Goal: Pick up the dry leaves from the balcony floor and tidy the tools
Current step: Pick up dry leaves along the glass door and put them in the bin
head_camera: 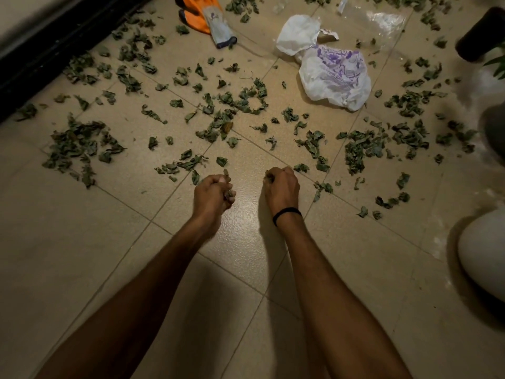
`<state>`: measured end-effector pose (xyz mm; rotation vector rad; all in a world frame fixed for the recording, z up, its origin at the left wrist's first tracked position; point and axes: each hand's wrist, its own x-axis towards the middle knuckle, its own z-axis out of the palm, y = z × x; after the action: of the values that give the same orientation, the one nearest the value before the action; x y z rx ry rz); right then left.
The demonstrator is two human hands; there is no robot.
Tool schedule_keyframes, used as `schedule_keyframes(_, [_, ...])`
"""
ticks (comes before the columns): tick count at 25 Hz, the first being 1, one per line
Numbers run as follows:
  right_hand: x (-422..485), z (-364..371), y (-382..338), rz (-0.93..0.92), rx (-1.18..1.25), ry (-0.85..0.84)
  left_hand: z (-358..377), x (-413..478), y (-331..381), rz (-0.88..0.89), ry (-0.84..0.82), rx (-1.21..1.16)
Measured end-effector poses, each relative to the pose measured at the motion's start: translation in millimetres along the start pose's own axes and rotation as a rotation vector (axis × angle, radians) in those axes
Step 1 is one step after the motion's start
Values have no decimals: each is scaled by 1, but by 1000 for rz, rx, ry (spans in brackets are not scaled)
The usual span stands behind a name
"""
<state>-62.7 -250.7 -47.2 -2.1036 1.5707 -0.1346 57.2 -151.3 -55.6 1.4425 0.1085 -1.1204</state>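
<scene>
Head view: dry leaves point(229, 193) in hands point(211, 191) point(281, 187)

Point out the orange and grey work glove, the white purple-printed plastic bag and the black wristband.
orange and grey work glove point(212, 21): head view, grey knit back.
white purple-printed plastic bag point(334, 75): head view, printed middle.
black wristband point(287, 212): head view, top of right wrist.

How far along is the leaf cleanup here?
Early. Done: only the nearest tiles look picked clean. In hand: the left hand and right hand each grip a small bunch. Left: most leaves lie scattered beyond, and the gloves and bag are not tidied.
</scene>
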Motion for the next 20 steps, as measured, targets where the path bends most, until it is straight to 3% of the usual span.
schedule_keyframes(4, [-8, 6, 0, 58, 43, 11, -13, -4, 5, -95, 0, -32])
schedule_keyframes(11, [-12, 8, -15, -12, 20, -75, -30, -10, 6, 45, 90, 161])
schedule_keyframes(13, [-10, 13, -17, -21, 14, -74, -34, -12, 8, 1, 119, 65])
schedule_keyframes(17, [-8, 20, -20, 109, 222, 18, -44, -1, 15, -95, 234, -218])
schedule_keyframes(18, [-10, 21, -21, 97, 192, 15, -49, 3, 14, -76, 257, -181])
schedule_keyframes(20, [-14, 23, -26, 40, 164, 0, -58, 6, 12, 75, 308, 142])
